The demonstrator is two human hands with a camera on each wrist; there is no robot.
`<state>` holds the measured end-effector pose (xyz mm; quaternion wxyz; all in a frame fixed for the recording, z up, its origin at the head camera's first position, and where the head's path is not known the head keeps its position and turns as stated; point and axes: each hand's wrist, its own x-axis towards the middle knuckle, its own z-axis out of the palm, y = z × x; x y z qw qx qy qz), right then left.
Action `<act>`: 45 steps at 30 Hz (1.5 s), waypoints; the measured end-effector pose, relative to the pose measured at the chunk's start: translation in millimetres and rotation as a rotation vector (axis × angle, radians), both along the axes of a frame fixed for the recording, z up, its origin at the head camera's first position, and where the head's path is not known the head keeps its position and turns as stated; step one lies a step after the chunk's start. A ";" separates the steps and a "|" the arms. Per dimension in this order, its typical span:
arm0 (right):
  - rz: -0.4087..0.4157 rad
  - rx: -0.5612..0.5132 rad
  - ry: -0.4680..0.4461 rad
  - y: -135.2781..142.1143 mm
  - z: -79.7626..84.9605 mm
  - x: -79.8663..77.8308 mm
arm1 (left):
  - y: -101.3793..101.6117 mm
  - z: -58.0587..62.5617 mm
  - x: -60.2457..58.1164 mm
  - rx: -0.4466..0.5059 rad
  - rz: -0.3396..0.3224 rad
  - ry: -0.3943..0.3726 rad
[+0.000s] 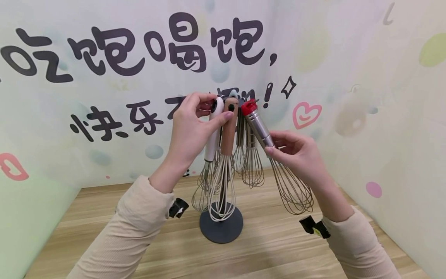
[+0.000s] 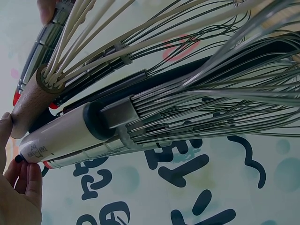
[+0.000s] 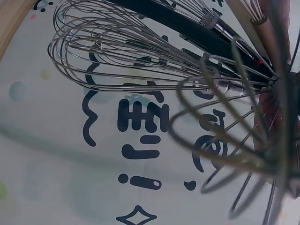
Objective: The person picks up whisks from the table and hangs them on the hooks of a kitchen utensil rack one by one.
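A rotating-style rack, a dark stand with a round base (image 1: 221, 229), carries several hanging whisks. My left hand (image 1: 193, 126) is at the top of it, thumb on the wooden-handled whisk (image 1: 228, 133) and curled fingers at the end of the white-handled whisk (image 2: 65, 136). My right hand (image 1: 296, 153) pinches the lower handle of a metal whisk with a red end (image 1: 259, 126), which tilts with its wires down to the right. That red end is close to the rack's top; whether it touches a hook is hidden. Blurred wires of this whisk (image 3: 220, 150) fill the near side of the right wrist view.
Behind the held ones, more metal whisks (image 1: 253, 166) hang from the rack. It stands on a wood-grain table (image 1: 271, 244), in front of a pale wall (image 1: 331, 58) with dark lettering and coloured drawings.
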<state>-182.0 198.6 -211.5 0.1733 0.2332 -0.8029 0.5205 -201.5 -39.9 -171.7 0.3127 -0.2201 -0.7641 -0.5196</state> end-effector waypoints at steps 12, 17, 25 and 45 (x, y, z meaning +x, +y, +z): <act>0.007 0.008 -0.087 -6.6 -6.4 -4.7 | 0.0 -0.9 -1.0 0.003 -0.003 -0.001; 0.016 0.002 -0.098 -9.7 -10.6 -8.5 | -0.1 -1.0 -1.1 0.002 0.000 -0.002; 0.028 -0.020 -0.122 -15.2 -16.5 -14.6 | -0.8 -1.0 -0.9 -0.009 0.000 0.003; 0.079 -0.059 -0.164 -26.4 -27.7 -23.2 | -0.2 -0.7 -1.0 -0.003 -0.003 0.004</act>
